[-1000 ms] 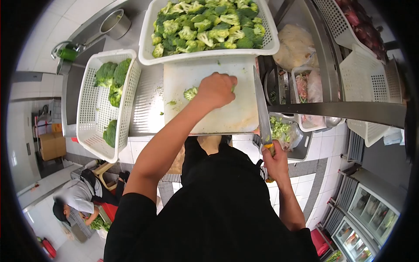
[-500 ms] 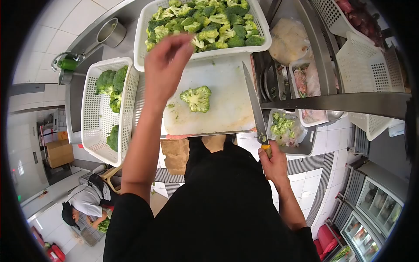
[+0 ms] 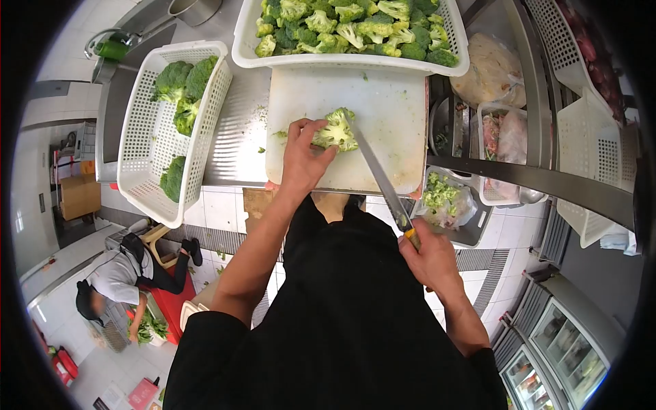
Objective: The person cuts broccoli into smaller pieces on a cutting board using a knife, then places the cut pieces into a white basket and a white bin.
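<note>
On the white cutting board (image 3: 389, 92) lies a broccoli piece (image 3: 336, 131), its cut side up. My left hand (image 3: 305, 156) grips its left side between thumb and fingers. My right hand (image 3: 432, 256) is closed round the yellow handle of a long knife (image 3: 379, 171). The blade slants up and left, with its tip at the broccoli's right edge. Behind the board, a white basket (image 3: 355, 61) is full of cut florets. Larger broccoli heads (image 3: 172, 83) sit in another white basket (image 3: 140, 147) at the left.
A metal rail (image 3: 506, 169) runs along the right, by bagged food (image 3: 488, 72) and a tub of chopped greens (image 3: 444, 198). A metal pot (image 3: 195, 9) stands at the upper left. Another person (image 3: 119, 277) bends over leafy greens at the lower left.
My left hand has come down from near the floret basket and taken hold of the broccoli piece. The knife tip has moved left to the broccoli. The whole view has shifted.
</note>
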A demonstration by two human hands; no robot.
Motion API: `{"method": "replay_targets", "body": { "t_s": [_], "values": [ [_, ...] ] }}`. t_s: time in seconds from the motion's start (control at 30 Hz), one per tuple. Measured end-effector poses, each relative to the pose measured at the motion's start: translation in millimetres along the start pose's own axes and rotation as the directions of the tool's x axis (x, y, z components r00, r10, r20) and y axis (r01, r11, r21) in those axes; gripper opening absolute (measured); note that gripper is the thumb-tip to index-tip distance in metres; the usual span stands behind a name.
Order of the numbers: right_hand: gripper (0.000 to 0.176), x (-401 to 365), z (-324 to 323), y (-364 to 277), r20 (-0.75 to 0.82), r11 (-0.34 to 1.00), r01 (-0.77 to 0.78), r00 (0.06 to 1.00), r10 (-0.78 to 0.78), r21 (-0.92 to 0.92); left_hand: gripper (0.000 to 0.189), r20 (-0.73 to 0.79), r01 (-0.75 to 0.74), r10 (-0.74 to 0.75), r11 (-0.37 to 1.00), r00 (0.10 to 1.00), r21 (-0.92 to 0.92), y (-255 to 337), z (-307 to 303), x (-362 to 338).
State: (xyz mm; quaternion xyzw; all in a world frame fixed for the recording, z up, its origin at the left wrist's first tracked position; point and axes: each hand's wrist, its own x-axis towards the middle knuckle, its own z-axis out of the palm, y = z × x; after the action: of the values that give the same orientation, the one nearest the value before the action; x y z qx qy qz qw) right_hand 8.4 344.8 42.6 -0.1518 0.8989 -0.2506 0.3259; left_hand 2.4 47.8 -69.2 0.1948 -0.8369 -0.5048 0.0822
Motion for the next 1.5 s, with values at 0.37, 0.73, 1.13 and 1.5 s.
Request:
{"method": "replay_targets", "body": {
  "t_s": [0.37, 0.73, 1.13, 1.5],
  "values": [
    [0.034, -4.6, 1.3, -6.6, 0.053, 0.998, 0.010, 0.999, -0.007, -0.067, 0.052, -0.106, -0.060, 0.066, 0.996, 0.992, 0.062, -1.5, 11.7, -2.1],
    [0.027, 57.2, 7.7, -35.8, 0.018, 0.984, 0.115, 0.993, -0.114, -0.139, 0.055, -0.094, -0.032, 0.036, 0.999, 0.995, 0.036, 1.3, 11.3, -3.7],
    [0.026, 130.7, 45.5, -32.2, -0.016, 0.978, 0.178, 0.983, -0.181, -0.112, 0.067, -0.058, -0.098, 0.104, 0.990, 0.993, 0.103, 3.7, -5.7, 8.0],
    [0.029, 15.2, -1.3, 10.4, 0.059, 0.997, 0.062, 0.996, -0.060, -0.037, 0.062, 0.057, -0.020, 0.014, 0.992, 0.998, 0.121, -23.0, -31.4, 20.1]
  ]
}}
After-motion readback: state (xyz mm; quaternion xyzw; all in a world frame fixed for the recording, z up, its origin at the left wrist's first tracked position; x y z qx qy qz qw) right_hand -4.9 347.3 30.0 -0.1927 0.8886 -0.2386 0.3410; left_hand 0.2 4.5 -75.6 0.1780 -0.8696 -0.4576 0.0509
